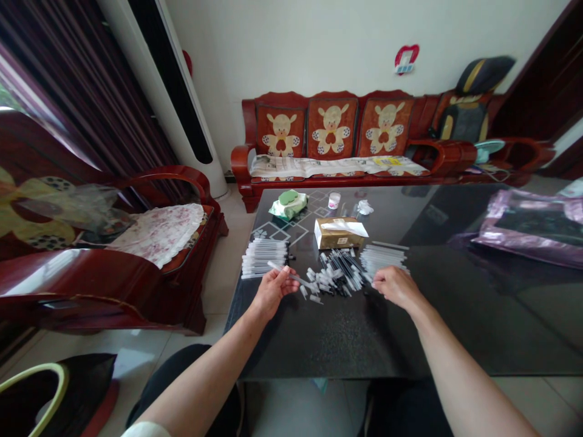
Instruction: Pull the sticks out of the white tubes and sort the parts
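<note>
My left hand [276, 287] is closed around a slim translucent pen barrel [297, 278], which slants across its fingers. Beside that hand lies a row of pens with whitish barrels and black ends [263, 258]. My right hand [395, 285] has its fingers pinched together at the near edge of a stack of clear tubes [382, 256]; what they grip, if anything, is hidden. Between my hands lie loose whitish pen caps [325, 279] and a heap of dark, thin refill-like sticks [345, 267].
Behind the heap stands a gold tissue box [337, 237]. Farther back are a green wipes pack [288, 205], a small white tub [334, 200] and a crumpled tissue [365, 207]. A purple plastic package [532, 227] lies at the right on the dark glossy table [437, 328].
</note>
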A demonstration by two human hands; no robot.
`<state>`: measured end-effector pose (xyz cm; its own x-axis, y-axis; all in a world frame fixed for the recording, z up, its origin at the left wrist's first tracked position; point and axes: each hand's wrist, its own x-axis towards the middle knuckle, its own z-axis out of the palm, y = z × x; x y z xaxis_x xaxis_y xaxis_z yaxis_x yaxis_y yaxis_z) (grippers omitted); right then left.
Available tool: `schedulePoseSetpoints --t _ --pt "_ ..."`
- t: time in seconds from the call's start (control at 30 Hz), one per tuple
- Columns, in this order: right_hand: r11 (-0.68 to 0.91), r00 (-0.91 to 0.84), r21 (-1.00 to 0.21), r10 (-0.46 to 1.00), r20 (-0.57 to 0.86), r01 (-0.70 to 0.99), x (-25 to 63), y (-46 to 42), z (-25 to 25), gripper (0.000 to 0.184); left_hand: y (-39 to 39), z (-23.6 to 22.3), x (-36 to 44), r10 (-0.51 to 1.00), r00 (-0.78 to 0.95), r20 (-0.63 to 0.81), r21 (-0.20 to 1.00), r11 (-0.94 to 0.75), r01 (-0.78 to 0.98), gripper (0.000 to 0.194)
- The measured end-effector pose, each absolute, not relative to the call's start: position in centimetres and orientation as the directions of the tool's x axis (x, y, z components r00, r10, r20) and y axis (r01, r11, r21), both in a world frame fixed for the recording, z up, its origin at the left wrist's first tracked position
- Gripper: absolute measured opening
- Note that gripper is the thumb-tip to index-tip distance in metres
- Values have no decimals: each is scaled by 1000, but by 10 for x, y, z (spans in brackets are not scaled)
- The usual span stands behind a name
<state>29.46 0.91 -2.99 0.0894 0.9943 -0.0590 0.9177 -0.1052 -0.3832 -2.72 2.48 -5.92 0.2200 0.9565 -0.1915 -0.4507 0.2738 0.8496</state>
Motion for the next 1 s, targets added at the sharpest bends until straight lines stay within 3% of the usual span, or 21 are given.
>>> schedulePoseSetpoints --t 0.13,0.4,0.67,0.83,1.0 --pt "-79 49 -322 994 -100 943 285 9 -35 12 26 -59 -29 957 217 -192 847 273 -456 27" --pt "-57 31 -321 996 -86 945 282 8 -36 13 25 -60 -27 955 228 -191 845 278 -456 26" --pt "-135 83 -453 988 -133 881 281 10 -43 22 23 -59 -26 954 223 -198 844 281 -456 28" --pt "-211 117 -562 973 -199 800 284 12 -53 20 20 -55 -24 953 226 -202 843 286 -455 29" --pt "-301 160 -594 947 -280 746 282 12 -58 15 21 -59 -24 951 247 -186 849 282 -447 29"
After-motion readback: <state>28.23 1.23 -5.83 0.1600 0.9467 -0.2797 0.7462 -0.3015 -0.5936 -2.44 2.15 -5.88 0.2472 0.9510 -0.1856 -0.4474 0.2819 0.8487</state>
